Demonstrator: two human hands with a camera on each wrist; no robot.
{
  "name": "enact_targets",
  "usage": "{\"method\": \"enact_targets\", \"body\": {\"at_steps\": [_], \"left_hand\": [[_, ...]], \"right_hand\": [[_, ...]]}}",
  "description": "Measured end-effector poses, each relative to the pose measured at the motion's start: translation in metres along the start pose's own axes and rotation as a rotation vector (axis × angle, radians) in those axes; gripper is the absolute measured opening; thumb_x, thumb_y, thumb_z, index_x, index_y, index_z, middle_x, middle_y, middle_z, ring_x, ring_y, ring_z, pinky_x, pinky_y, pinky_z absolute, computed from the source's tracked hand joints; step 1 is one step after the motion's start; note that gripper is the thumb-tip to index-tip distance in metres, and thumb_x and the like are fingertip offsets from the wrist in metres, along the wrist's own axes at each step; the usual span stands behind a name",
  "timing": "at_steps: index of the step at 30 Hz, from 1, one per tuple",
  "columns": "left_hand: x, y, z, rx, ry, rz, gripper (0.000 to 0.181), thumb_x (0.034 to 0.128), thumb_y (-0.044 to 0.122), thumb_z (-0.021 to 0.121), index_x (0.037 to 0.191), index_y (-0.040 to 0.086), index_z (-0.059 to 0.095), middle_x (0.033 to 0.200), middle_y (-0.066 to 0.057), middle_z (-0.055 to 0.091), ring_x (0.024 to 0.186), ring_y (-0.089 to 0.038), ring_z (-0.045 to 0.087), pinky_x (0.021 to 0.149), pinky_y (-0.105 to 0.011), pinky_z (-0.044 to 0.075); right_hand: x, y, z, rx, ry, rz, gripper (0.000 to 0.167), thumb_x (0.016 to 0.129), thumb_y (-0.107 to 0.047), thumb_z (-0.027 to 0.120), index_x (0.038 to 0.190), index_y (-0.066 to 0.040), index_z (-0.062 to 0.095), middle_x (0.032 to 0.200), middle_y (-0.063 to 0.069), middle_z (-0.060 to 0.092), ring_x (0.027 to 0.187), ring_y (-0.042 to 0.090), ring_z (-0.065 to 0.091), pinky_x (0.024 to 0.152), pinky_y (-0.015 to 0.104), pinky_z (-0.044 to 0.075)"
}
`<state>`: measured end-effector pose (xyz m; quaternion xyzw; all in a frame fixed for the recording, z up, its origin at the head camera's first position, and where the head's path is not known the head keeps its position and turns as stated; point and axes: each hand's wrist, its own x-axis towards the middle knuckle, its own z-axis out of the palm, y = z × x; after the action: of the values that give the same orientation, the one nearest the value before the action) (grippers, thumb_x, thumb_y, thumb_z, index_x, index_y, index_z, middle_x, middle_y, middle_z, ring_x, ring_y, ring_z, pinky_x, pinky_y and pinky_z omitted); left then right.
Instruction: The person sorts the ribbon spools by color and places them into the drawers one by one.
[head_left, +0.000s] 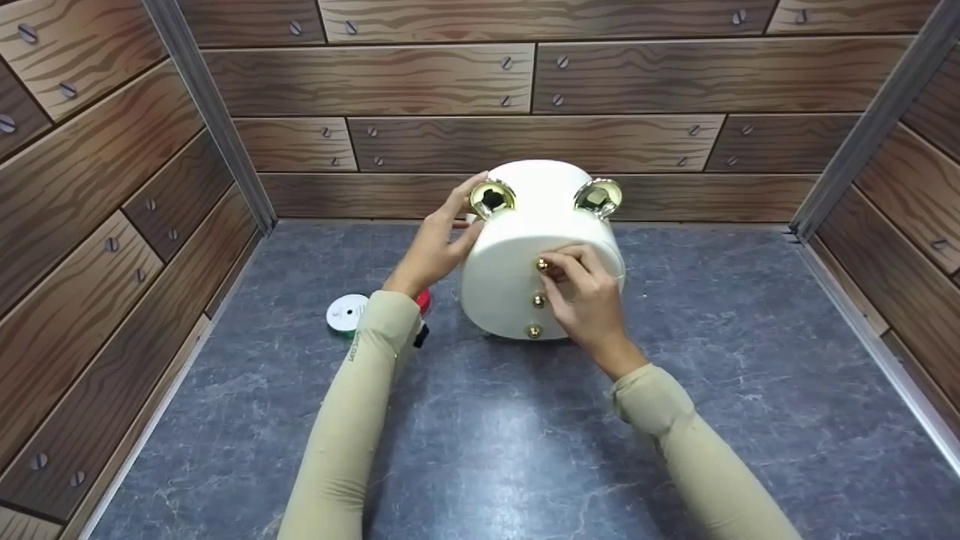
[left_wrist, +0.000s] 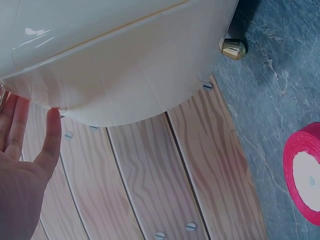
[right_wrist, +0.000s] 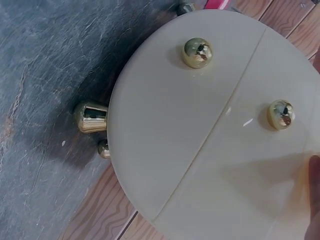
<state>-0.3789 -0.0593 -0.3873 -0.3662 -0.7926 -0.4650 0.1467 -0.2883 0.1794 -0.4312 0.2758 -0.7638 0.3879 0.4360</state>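
Note:
A glossy white rounded box with two gold ears stands on the floor panel. Three gold knobs run down its front, and seams between drawers show in the right wrist view. My right hand pinches the top knob between thumb and fingers. Below it are the middle knob and the bottom knob. My left hand rests against the box's left side, around the left ear, thumb and fingers spread. Gold feet show under the box in the right wrist view.
Left of the box lie a white-faced spool with a green edge and a red ribbon spool, partly behind my left forearm in the head view. A small black object sits beside them. Wood-patterned walls enclose the blue-grey marbled surface.

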Motion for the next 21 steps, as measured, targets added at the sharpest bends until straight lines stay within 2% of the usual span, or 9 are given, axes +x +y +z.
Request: {"method": "enact_targets", "body": {"at_steps": [6,12,15,21], "left_hand": [[-0.002,0.0,0.0,0.006,-0.004,-0.002,0.063,0.1062,0.017,0.056,0.163,0.027,0.032,0.149,-0.004,0.058,0.132,-0.021,0.058,0.107,-0.04,0.052],[-0.001,0.0,0.0,0.001,-0.008,-0.009,0.063,0.1064,0.019,0.056,0.164,0.027,0.031,0.146,-0.005,0.059,0.132,-0.02,0.058,0.108,-0.044,0.052],[0.0,0.0,0.0,-0.008,-0.004,-0.007,0.063,0.1063,0.019,0.056,0.164,0.027,0.032,0.146,-0.005,0.059,0.131,-0.02,0.058,0.107,-0.048,0.052],[-0.001,0.001,0.0,-0.004,0.003,-0.01,0.063,0.1059,0.017,0.056,0.163,0.025,0.032,0.149,-0.009,0.058,0.131,-0.019,0.058,0.107,-0.04,0.052]], "right_hand": [[-0.006,-0.003,-0.007,0.088,-0.042,0.069,0.04,0.083,0.01,0.079,0.121,0.0,0.071,0.107,0.016,0.062,0.082,0.027,0.073,0.076,0.024,0.062],[-0.017,0.0,-0.018,0.049,-0.089,0.165,0.021,0.087,-0.001,0.08,0.106,0.001,0.071,0.097,0.012,0.065,0.08,0.02,0.071,0.072,0.023,0.062],[-0.023,0.003,-0.02,0.028,-0.142,0.202,0.016,0.089,-0.004,0.079,0.101,0.0,0.07,0.091,0.011,0.066,0.076,0.018,0.069,0.068,0.023,0.061],[-0.033,0.006,-0.018,0.046,-0.295,0.315,0.017,0.093,-0.008,0.075,0.109,-0.001,0.072,0.092,0.009,0.072,0.079,0.019,0.071,0.069,0.031,0.063]]}}
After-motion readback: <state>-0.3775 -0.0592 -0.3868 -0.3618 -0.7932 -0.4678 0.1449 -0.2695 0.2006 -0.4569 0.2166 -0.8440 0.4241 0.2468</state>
